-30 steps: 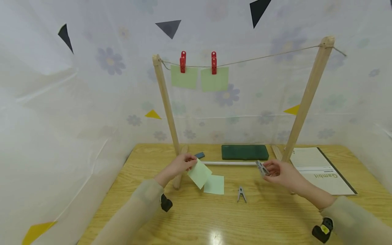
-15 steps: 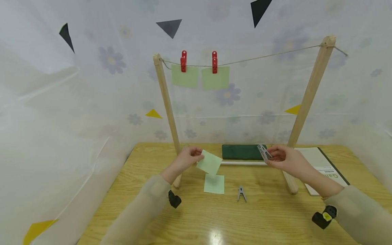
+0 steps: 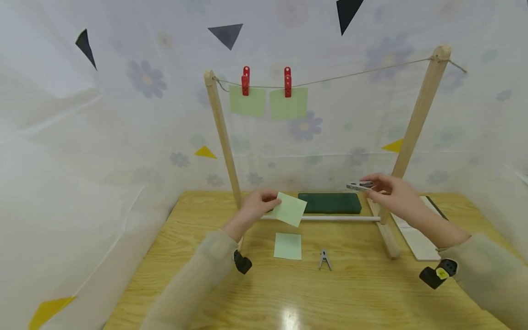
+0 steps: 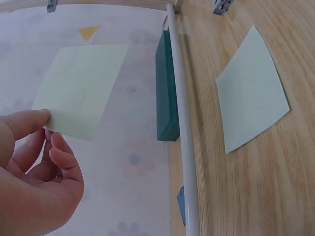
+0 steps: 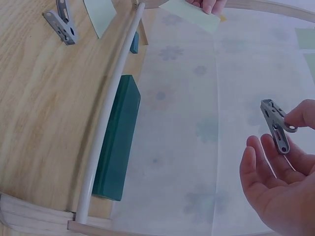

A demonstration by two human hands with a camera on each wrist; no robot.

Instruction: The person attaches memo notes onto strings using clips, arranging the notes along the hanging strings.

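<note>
the wooden-post rack with a string line (image 3: 363,73) stands on the light wood table (image 3: 371,302). at ten o'clock of the loose green note (image 3: 288,246), the left hand (image 3: 255,207) pinches a pale green square paper note (image 3: 290,209) by its corner, lifted off the table. toward two o'clock, the right hand (image 3: 387,190) pinches a small grey metal clip (image 3: 360,186) in the air.

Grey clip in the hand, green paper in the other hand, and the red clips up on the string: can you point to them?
Grey clip (image 5: 275,126), right wrist view, its middle.
Green paper (image 4: 81,88), left wrist view, centre of the sheet.
Red clips (image 3: 245,81), head view, left clip's body.
</note>
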